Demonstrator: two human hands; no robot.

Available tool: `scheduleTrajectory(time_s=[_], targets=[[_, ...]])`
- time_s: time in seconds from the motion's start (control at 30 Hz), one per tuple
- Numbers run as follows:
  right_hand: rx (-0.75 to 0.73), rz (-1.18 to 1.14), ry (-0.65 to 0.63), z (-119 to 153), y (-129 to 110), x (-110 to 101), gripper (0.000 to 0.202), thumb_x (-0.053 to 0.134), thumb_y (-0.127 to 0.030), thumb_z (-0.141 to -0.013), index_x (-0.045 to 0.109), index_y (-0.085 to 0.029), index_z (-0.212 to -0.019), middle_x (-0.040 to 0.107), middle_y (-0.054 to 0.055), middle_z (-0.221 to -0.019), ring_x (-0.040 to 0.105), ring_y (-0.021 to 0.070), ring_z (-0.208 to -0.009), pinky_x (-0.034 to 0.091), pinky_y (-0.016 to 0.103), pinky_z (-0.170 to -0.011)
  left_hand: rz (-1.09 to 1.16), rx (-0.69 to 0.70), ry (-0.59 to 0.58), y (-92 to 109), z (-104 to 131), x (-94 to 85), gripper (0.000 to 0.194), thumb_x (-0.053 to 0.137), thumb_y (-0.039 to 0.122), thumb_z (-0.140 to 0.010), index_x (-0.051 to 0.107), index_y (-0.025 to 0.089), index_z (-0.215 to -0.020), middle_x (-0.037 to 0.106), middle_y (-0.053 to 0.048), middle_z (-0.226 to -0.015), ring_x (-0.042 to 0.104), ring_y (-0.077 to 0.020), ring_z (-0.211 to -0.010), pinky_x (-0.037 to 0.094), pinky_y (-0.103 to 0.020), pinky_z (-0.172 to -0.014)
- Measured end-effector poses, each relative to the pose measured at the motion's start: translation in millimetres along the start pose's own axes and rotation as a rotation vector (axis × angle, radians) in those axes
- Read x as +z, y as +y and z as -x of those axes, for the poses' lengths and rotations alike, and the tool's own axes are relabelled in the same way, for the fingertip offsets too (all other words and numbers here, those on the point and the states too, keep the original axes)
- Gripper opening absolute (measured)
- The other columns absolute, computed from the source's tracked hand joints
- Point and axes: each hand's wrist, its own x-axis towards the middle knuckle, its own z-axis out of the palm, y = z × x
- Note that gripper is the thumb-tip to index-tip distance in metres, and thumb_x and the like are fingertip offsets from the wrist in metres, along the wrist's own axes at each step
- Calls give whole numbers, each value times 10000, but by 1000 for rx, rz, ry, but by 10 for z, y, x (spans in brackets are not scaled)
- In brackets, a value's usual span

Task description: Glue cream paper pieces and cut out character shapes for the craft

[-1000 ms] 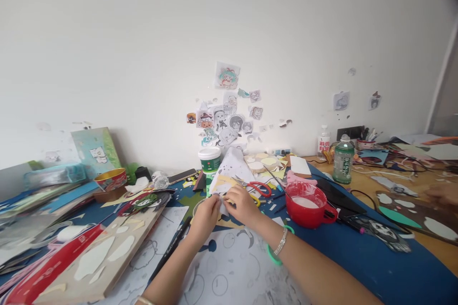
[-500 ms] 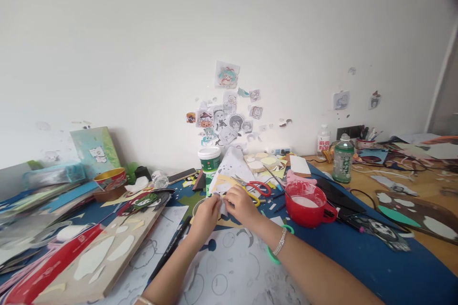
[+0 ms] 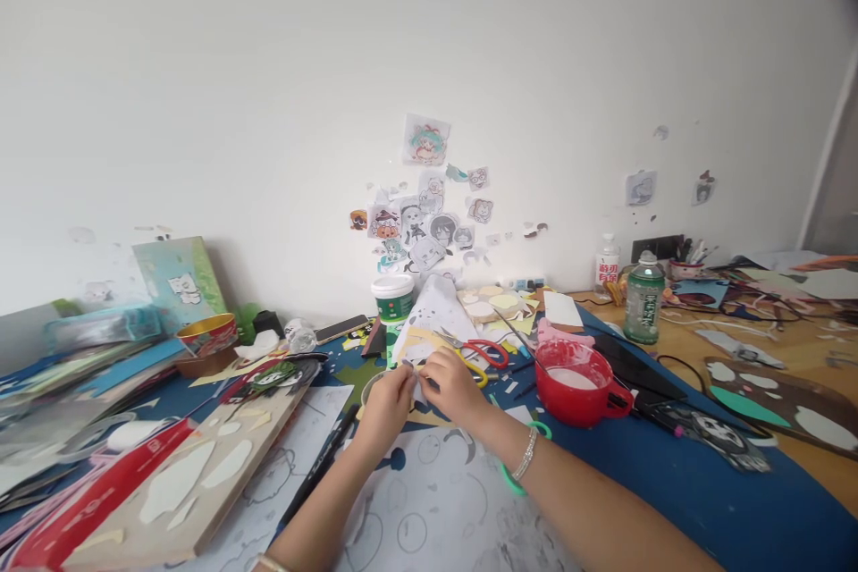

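Observation:
My left hand [image 3: 389, 400] and my right hand [image 3: 450, 384] meet at the middle of the desk, fingertips pinched around a small whitish piece [image 3: 416, 390] that looks like paper; its shape is mostly hidden by the fingers. Below them lies a large white sheet [image 3: 435, 500] with printed outlines. Just beyond the right hand are red-handled scissors [image 3: 491, 353] and a yellow scissor handle [image 3: 478, 375]. Green-handled scissors [image 3: 513, 481] lie partly under the right forearm.
A red mug [image 3: 577, 402] of white stuff stands to the right, with a green bottle [image 3: 643, 302] farther back. A board [image 3: 207, 523] with white cutouts lies at left, beside a black pen [image 3: 318, 469]. A white-lidded tub [image 3: 392, 299] stands near the wall.
The hands stay together in nearly the same place, with only a slight shift of the fingers and the small piece between them.

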Motion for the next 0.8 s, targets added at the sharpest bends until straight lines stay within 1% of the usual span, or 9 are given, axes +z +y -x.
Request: scheduleTrajectory(time_s=[0.2, 0.33, 0.47, 0.67, 0.8], targets=[[-3, 7, -4, 8, 9, 27, 201, 436, -91, -765, 444, -204, -599, 468, 12, -622, 434, 171, -669, 390, 294, -613, -1, -7, 8, -9, 2, 8, 278, 315, 317, -851, 326, 228, -588, 454, 28, -515, 453, -147, -520, 318, -246, -546], [-13, -6, 16, 8, 8, 26, 206, 431, -77, -737, 409, -208, -580, 450, 6, -608, 423, 165, -653, 381, 283, -596, 27, -8, -11, 7, 3, 1, 277, 313, 313, -853, 354, 226, -593, 460, 27, -522, 459, -148, -531, 325, -246, -552], [9, -25, 4, 8, 13, 22, 200, 431, -74, -732, 415, -210, -587, 455, 7, -617, 433, 164, -662, 385, 280, -598, 59, -19, -35, 5, 0, -3, 276, 304, 326, -861, 385, 227, -616, 474, 26, -529, 462, -146, -526, 334, -246, -547], [110, -114, 51, -2, 53, 30, 183, 450, -83, -721, 437, -213, -594, 481, -3, -618, 471, 162, -668, 404, 282, -610, 105, -48, -46, -40, -26, -12, 251, 326, 353, -847, 393, 227, -641, 482, 35, -517, 488, -147, -529, 348, -245, -563], [179, -166, 90, -16, 96, 15, 173, 458, -81, -720, 459, -211, -606, 513, 5, -632, 493, 167, -689, 418, 287, -638, 125, -87, -27, -53, -39, -32, 254, 343, 373, -836, 407, 228, -638, 474, 40, -510, 471, -143, -510, 336, -237, -535]])
